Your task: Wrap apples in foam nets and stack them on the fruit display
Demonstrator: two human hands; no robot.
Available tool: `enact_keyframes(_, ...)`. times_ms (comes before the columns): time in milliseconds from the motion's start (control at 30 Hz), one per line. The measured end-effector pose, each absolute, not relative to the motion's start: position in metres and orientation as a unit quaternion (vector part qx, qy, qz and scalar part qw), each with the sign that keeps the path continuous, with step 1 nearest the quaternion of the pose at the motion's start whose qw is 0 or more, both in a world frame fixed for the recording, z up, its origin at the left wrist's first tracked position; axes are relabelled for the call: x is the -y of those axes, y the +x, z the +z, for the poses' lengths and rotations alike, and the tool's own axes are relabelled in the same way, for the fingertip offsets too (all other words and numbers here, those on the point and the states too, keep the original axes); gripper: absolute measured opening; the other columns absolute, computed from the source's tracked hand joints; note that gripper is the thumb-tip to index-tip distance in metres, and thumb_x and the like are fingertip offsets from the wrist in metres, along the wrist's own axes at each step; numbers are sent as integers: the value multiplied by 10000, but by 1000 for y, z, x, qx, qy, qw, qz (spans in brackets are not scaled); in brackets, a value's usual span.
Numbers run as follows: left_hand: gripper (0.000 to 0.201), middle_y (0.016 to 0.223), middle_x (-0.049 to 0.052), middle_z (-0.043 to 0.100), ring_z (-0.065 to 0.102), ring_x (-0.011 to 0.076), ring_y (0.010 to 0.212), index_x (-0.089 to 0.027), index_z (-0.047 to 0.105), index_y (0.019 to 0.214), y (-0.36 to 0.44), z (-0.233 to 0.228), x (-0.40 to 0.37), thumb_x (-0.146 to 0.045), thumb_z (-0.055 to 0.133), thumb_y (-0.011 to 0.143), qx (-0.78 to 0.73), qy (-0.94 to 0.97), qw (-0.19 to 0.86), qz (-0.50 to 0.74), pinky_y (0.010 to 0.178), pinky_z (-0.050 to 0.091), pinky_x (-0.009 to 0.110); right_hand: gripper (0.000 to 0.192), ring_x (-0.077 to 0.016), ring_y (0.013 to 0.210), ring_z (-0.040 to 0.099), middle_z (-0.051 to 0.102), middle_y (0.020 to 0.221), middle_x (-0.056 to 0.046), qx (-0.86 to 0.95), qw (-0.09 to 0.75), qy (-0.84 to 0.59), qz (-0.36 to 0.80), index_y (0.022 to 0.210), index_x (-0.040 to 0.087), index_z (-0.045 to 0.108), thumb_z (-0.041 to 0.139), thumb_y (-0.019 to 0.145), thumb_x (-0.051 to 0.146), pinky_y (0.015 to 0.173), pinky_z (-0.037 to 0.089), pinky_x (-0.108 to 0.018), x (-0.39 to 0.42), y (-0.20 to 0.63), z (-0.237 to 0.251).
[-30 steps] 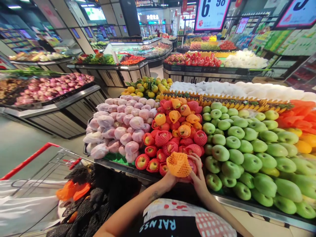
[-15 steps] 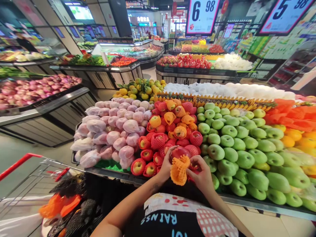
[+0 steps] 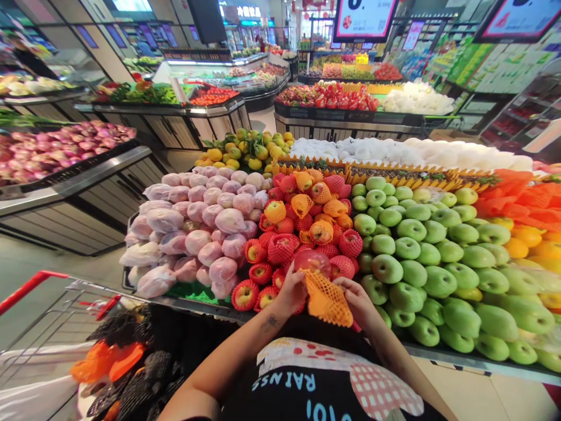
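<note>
An orange foam net sleeve (image 3: pixel 328 299) hangs stretched flat between my two hands, in front of the fruit display. My left hand (image 3: pixel 291 292) is closed on its left edge. At the upper right edge, the fingers of my right hand (image 3: pixel 357 299) pinch the net. A bare, glossy red apple (image 3: pixel 312 261) lies just beyond the sleeve, on the front of the pile; whether my left fingertips touch it I cannot tell. Around it sit apples in red foam nets (image 3: pixel 283 249) and some in orange nets (image 3: pixel 321 232).
Wrapped pinkish fruit (image 3: pixel 210 222) fills the display's left side, green apples (image 3: pixel 425 280) the right. A shopping cart (image 3: pixel 56 310) with black and orange netting stands at lower left. Onions (image 3: pixel 65 149) lie on another stand. Price screens (image 3: pixel 363 20) hang above.
The foam sleeve, bunched against the apple before, is now spread out flat between my hands. The apple sits slightly farther forward on the pile, and the view has tipped down a little.
</note>
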State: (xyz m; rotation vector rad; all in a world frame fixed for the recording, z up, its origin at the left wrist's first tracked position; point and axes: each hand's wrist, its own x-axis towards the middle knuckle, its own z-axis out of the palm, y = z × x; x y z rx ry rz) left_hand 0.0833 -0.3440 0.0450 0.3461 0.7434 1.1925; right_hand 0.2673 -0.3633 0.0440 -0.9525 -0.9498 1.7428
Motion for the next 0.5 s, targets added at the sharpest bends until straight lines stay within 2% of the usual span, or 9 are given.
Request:
enact_keyframes(100,401,847,2,741,681,155,764,-192,680,866,84,37,345,-399,856,570,-311,104,784,526,720,547,251,549,-162,552,575,633,662,13,403,456,-419,674,741,224,617,901,520,639,529,487,-292,346,268,40)
enact_keyframes(167,363,852,16,754,708,192,819,-190,687,863,86,32,345,-427,817,620,-317,111,796,503,756,560,282,523,-155,573,565,620,679,21,403,473,-427,657,742,234,587,876,577,636,537,481,-281,339,267,42)
enact_keyframes(300,394,969,66,765,718,274,1010,-193,680,984,86,27,344,-498,717,737,-342,156,800,467,882,564,370,447,-138,579,527,591,681,31,438,514,-439,592,790,240,583,807,704,617,534,453,-258,336,262,49)
enact_keyframes(400,502,1071,62,744,716,256,1002,-212,629,1136,86,23,344,-407,773,696,-364,169,785,471,862,571,363,351,-137,606,525,593,709,34,455,551,-458,529,857,249,591,759,799,552,546,441,-252,339,258,53)
enact_keyframes(500,605,1133,50,725,700,240,1053,-235,586,1221,87,18,345,-305,789,656,-377,178,775,475,906,557,350,285,-150,650,556,628,768,16,482,544,-479,492,901,249,591,711,858,504,565,450,-260,336,255,52)
